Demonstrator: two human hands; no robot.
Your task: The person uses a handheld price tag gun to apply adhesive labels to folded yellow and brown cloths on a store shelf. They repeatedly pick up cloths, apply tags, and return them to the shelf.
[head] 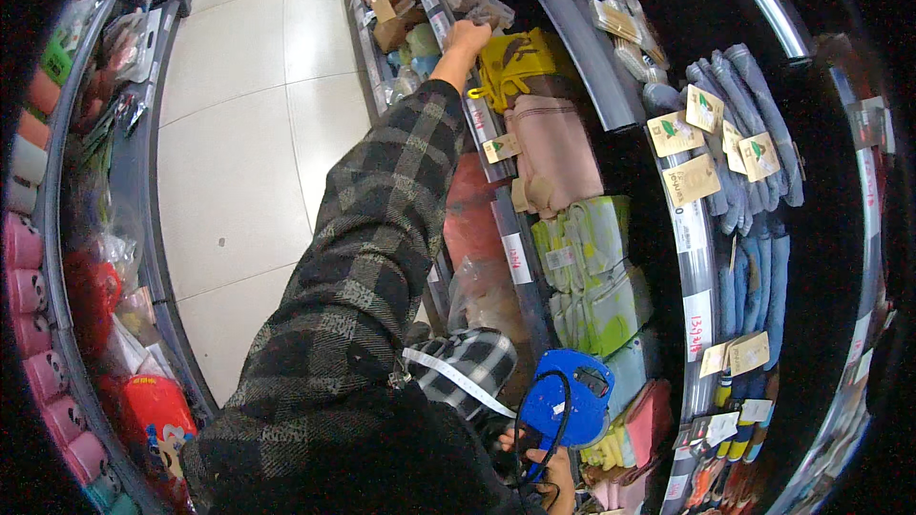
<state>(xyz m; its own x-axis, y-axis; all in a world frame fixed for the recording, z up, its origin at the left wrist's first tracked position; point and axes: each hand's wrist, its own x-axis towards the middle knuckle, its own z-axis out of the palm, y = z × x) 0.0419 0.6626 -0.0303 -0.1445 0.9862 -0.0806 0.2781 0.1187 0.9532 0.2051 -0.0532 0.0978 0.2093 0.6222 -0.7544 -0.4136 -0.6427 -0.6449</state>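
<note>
My left hand [466, 37] is stretched forward, its arm in a dark plaid sleeve. The fingers reach a clear plastic pack [492, 12] on the shelf; whether they grip it I cannot tell. Just to its right is a yellow folded cloth [517, 61], with a pink folded towel [557, 150] nearer me. At the lower right, my right hand [554, 478] is closed around the handle of a blue plastic hand-held device [562, 400]. A black cord [565, 397] loops over this device, and a white strip [458, 383] with fine marks runs from it to the left.
Green-and-white folded cloths [590, 272] lie farther along the shelf. Grey-blue gloves or socks [751, 121] with card tags hang at right. A metal rail [766, 3] juts in at upper right. Another stocked shelf [161, 243] stands left across the tiled aisle [229, 157].
</note>
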